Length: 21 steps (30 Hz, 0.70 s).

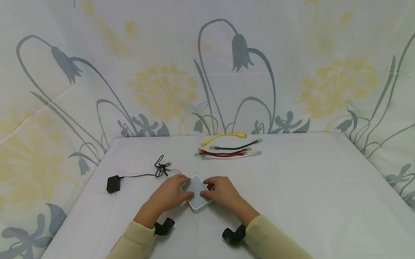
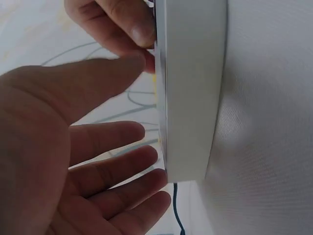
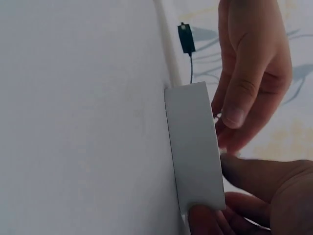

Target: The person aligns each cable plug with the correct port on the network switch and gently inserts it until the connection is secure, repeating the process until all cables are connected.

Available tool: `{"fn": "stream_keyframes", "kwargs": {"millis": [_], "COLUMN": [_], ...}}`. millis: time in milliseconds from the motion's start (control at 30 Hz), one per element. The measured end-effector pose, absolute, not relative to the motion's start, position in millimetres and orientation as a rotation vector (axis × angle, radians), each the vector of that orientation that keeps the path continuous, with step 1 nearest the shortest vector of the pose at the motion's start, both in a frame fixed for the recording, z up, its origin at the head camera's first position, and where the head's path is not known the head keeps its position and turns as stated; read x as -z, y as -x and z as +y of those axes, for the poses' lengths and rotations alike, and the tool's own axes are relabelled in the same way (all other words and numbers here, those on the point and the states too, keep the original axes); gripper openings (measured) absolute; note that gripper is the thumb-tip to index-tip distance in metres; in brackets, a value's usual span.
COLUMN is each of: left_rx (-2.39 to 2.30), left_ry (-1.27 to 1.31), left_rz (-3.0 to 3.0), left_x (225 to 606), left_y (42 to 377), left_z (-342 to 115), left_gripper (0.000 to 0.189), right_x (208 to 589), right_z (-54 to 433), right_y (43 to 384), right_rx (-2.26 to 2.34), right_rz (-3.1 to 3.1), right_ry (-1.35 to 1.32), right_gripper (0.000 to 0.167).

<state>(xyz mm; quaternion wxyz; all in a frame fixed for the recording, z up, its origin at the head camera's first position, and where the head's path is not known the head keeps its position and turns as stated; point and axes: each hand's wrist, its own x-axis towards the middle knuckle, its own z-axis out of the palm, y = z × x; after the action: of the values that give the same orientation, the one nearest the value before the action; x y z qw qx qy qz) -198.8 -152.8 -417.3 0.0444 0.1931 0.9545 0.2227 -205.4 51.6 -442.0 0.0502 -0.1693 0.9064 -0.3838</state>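
A small white box-shaped device point(image 1: 196, 183) with a pale blue-grey top lies flat on the table between both hands. My left hand point(image 1: 169, 193) is at its left edge, thumb over the top. In the left wrist view, that hand's fingers point(image 2: 117, 169) are spread and fairly straight beside the device's top face. My right hand point(image 1: 225, 192) holds the device from the right, its thumb point(image 3: 234, 169) on the top face and a finger bent against the side wall. From the device's far end runs a thin black cable point(image 1: 137, 175).
A black plug adapter point(image 1: 113, 184) sits at the left on that cable, which is bundled partway. Toward the back lie several short network cables, among them a yellow one point(image 1: 223, 135), a black one point(image 1: 234, 148) and a white one point(image 1: 230, 157). Patterned cloth point(image 1: 175, 49) hangs behind the white table point(image 1: 303, 202).
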Motion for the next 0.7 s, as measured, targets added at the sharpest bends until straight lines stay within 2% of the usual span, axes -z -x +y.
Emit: {"fn": "stream_keyframes", "kwargs": {"millis": [233,433,700], "left_rx": [-0.657,-0.631,-0.613], "left_ry": [-0.608,-0.627,-0.578], "left_rz": [2.851,2.831,2.795], "left_x": [416.2,417.7,420.2], "left_y": [196.3,195.0,197.0], "left_z": [-152.4,-154.2,-158.7], "left_gripper": [0.074,0.087,0.09], "right_x": [442.2,445.1,445.0], "right_z": [37.2,25.9,14.3], "right_y": [208.4,210.9,212.7], "right_rx": [1.273,1.324,1.376], "right_rz": [2.672,2.632,2.609], "right_ry": [0.413,0.343,0.302], "right_gripper": [0.043,0.046,0.044]}}
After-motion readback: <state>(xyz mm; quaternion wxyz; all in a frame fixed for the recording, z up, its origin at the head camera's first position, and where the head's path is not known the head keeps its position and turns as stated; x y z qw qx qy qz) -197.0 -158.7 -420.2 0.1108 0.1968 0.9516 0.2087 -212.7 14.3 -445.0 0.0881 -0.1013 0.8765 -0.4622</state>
